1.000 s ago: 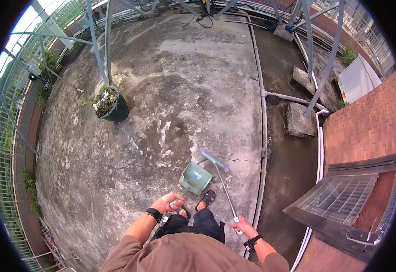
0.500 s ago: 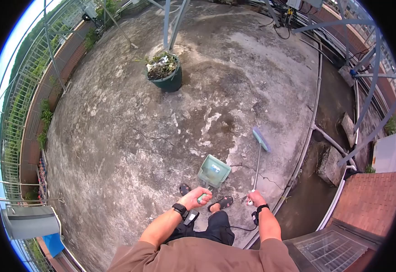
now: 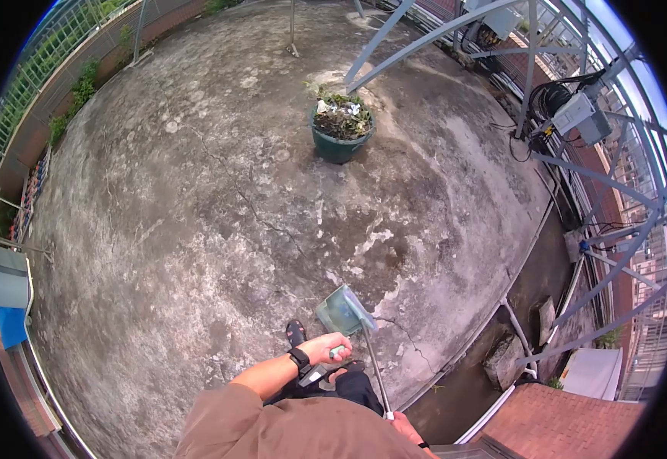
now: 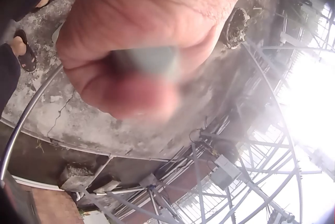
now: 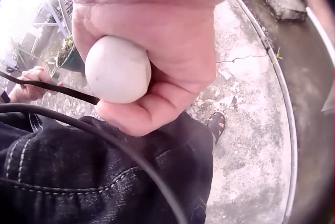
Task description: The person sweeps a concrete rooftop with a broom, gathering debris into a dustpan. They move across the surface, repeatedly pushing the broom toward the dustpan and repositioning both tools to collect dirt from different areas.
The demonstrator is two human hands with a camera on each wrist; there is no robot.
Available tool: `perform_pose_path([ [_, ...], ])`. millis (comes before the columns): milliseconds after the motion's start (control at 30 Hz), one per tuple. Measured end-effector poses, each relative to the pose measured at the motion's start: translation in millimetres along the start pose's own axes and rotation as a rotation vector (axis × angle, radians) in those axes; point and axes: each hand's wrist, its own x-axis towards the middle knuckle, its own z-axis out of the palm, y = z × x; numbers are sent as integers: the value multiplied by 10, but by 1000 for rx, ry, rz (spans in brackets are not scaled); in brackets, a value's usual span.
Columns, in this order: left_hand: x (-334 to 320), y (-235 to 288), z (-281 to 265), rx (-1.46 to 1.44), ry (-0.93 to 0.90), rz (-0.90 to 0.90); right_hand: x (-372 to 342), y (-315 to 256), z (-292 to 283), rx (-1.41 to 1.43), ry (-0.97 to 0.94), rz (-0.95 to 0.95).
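Note:
In the head view, my left hand (image 3: 327, 349) grips the pale green handle (image 4: 152, 59) of a long-handled dustpan, its fingers curled round the end. The translucent green dustpan (image 3: 332, 312) sits low in front of my feet, its open side facing away and to the right. My right hand (image 3: 404, 427) is wrapped round the top of a broom, whose white rounded handle end (image 5: 118, 70) pokes out of the fist. From there the thin grey pole (image 3: 376, 373) runs forward to the pale blue broom head (image 3: 360, 310), which overlaps the dustpan's right side.
A green pot (image 3: 341, 145) with plants and litter stands ahead on the stained concrete floor (image 3: 196, 229). Metal lattice legs (image 3: 383, 42) rise behind it. At right, a pipe edge (image 3: 425, 386) borders a damp channel with concrete blocks (image 3: 504, 361). Sandals (image 3: 296, 333) flank the dustpan.
The broom head has swung from right of the dustpan, apart from it, to over its right side. The head view has turned to the right. Both hands keep their grips.

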Motion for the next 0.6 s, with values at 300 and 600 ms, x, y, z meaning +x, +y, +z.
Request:
perform_pose_path([
  [300,-977,297,-426,-233,-39,240,739,-1324,39,-295,-57,-144],
  [600,-1094,728,-499,-439,87,389,2184,-3457,85,-376,-153,-511],
])
